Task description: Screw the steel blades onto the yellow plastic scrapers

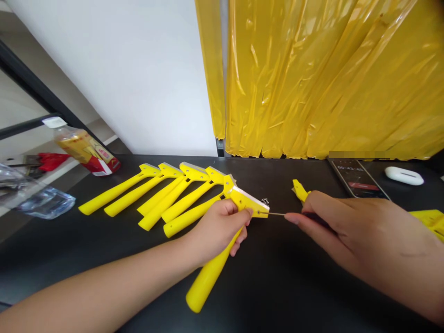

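My left hand (222, 229) is closed around the neck of a yellow scraper (210, 280), whose handle slants down toward me. A pale metal strip runs along the scraper's head. My right hand (347, 231) grips a screwdriver (277, 214); its thin shaft reaches left, with the tip at a screw near the right end of the head. The fingers hide most of the screwdriver's handle. Small metal screws (265, 201) lie on the table just behind the head. Several more yellow scrapers (156, 185) rest in a slanted row to the left.
A yellow plastic piece (299, 190) shows behind my right hand, and more yellow parts (430, 219) lie at the right edge. A phone (359, 178) and white earbud case (404, 175) sit at the back right. Two bottles, one labelled drink bottle (86, 145) and one clear bottle (48, 201), lie left.
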`<action>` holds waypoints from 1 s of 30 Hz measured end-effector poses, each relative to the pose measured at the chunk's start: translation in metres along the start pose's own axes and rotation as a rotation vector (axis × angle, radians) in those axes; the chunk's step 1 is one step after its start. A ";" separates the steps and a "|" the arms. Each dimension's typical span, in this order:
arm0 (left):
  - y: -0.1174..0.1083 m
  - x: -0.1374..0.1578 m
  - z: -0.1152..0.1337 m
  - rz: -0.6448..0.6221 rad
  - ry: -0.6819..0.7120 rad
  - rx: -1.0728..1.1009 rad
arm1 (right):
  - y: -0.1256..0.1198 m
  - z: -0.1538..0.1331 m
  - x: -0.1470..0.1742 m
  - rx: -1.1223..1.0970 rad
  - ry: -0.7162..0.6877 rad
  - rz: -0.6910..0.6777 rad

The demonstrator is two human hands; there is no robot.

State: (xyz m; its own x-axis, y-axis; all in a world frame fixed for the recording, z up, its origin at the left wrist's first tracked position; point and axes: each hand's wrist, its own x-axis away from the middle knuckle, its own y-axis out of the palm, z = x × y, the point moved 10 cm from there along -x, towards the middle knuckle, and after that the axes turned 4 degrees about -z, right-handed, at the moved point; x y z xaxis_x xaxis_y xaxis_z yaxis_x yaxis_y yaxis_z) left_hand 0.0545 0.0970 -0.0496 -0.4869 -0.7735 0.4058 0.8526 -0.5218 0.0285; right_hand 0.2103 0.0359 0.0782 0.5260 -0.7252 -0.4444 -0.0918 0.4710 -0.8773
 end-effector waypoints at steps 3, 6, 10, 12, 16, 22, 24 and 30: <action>-0.001 -0.001 0.001 0.009 0.001 0.013 | -0.002 -0.001 -0.002 -0.029 -0.001 0.001; -0.003 -0.001 0.001 0.025 0.003 0.034 | -0.001 -0.005 -0.006 -0.109 -0.031 -0.033; -0.003 -0.001 0.000 0.020 -0.006 0.047 | -0.001 -0.008 -0.004 -0.122 -0.037 -0.028; -0.002 0.000 0.000 0.014 -0.010 0.045 | -0.002 -0.005 -0.002 -0.095 -0.004 -0.009; -0.002 0.001 0.001 0.013 0.003 0.061 | 0.000 0.007 -0.002 -0.277 0.094 -0.024; 0.003 0.002 0.009 -0.072 0.072 0.238 | -0.011 0.040 0.004 -0.691 0.372 0.183; 0.002 0.003 0.012 -0.058 0.106 0.295 | -0.008 0.029 0.000 -0.639 0.268 0.136; -0.011 0.014 0.033 0.121 0.308 0.401 | 0.045 -0.017 -0.003 -0.344 -0.072 -0.136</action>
State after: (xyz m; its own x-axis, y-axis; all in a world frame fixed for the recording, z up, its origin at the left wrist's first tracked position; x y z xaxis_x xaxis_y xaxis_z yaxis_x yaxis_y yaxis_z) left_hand 0.0442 0.1038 -0.0138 -0.3618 -0.9215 0.1415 0.8827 -0.2898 0.3700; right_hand 0.1906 0.0508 0.0374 0.6101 -0.7264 -0.3166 -0.2895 0.1676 -0.9424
